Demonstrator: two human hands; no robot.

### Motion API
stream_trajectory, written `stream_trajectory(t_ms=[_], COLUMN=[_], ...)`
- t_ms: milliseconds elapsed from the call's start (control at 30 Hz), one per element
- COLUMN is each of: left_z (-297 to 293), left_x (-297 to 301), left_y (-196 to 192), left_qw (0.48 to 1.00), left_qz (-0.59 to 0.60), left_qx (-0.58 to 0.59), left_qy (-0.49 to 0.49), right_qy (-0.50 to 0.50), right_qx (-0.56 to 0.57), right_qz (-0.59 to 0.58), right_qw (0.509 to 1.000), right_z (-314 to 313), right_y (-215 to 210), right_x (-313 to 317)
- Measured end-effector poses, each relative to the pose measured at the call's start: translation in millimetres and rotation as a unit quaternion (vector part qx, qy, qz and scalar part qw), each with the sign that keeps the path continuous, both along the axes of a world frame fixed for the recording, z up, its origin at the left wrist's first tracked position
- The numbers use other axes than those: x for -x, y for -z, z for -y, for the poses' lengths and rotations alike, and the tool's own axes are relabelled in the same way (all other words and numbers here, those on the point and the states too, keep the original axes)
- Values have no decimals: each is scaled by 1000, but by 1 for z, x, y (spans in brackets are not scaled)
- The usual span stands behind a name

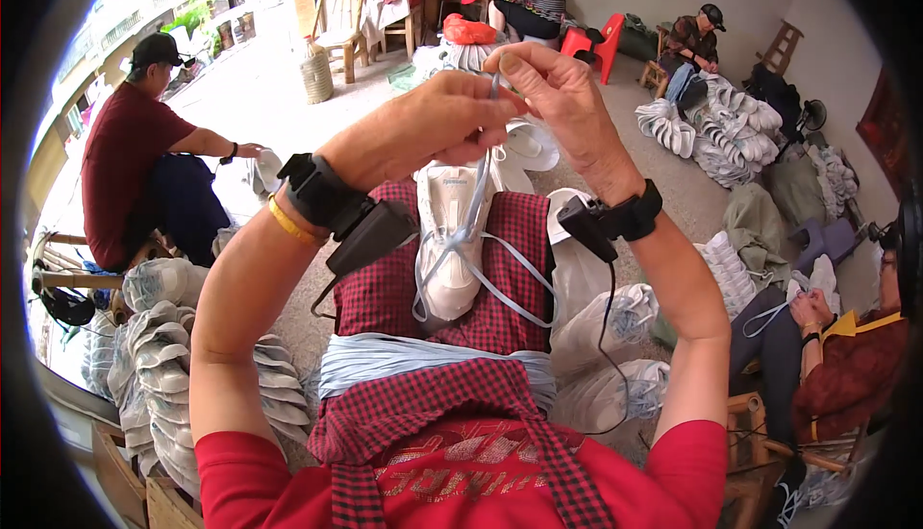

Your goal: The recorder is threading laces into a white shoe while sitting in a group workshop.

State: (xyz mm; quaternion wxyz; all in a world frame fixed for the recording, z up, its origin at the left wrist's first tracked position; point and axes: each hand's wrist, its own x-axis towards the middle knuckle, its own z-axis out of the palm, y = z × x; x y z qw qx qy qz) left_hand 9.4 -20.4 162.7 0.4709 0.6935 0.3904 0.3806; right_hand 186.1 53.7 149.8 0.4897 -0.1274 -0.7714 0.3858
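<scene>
A white sneaker [452,289] rests on my lap over a red-and-black checked apron [370,294], its rounded toe toward me. Pale blue shoelace [476,200] crosses its front, with loops hanging at both sides. One length of it rises taut from the shoe to my hands. My right hand [567,97] is raised and pinches the top of this lace between thumb and forefinger. Just left of it, my left hand [433,121] is closed, fingers curled round the lace below the pinch; they are slightly blurred. A bundle of light blue laces [365,364] lies across my waist.
Stacked white shoes [159,375] stand at my left, and more shoes [615,390] at my right. A cable [606,346] hangs from my right wrist device. People sit working at left [135,154], right [851,366] and far back. A red chair [601,44] stands behind.
</scene>
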Motion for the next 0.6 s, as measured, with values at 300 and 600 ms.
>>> stream_trajectory(t_ms=[300,600], left_z=[-13,-59], left_x=[-9,189], left_y=[0,56], left_qw=[985,880], left_qz=[171,-182], left_qx=[-30,-410], left_qy=[-14,-156], right_qy=[-6,73], right_qx=[56,229], right_qz=[162,-101], right_qw=[985,965], right_z=[21,-61], right_y=[89,113], right_x=[-19,-77])
